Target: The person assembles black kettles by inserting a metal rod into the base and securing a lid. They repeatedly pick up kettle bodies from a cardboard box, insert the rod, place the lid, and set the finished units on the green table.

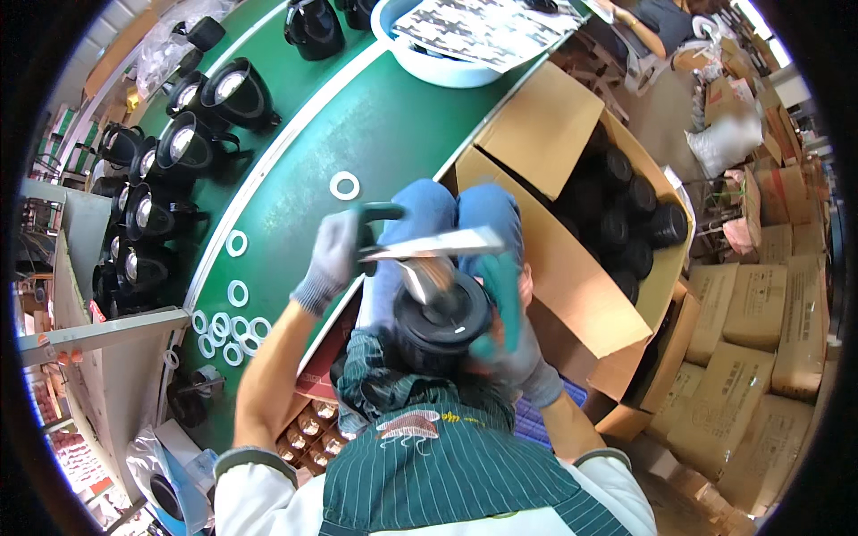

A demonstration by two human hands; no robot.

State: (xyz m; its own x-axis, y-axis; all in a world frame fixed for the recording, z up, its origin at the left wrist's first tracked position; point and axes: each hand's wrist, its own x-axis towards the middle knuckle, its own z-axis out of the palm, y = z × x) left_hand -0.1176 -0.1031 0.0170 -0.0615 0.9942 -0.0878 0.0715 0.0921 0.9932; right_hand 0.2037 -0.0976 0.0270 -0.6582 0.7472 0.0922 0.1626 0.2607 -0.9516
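Note:
A black round part with a wide rim sits at my lap, between my thighs and apron. A blurred metallic, brownish cylinder stands over its middle. My left hand, in a grey glove with green fingers, is closed at the end of a flat pale strip-like tool, smeared by motion, which crosses above the cylinder. At the black part's right side, my right hand, gloved alike, grips its edge with thumb and fingers; its fingers are partly blurred.
White rings lie on the green bench, several grouped at its left end. Black jugs line up beyond a white rail. A basin stands at the far edge. To my right, an open carton holds black parts; sealed boxes are stacked behind.

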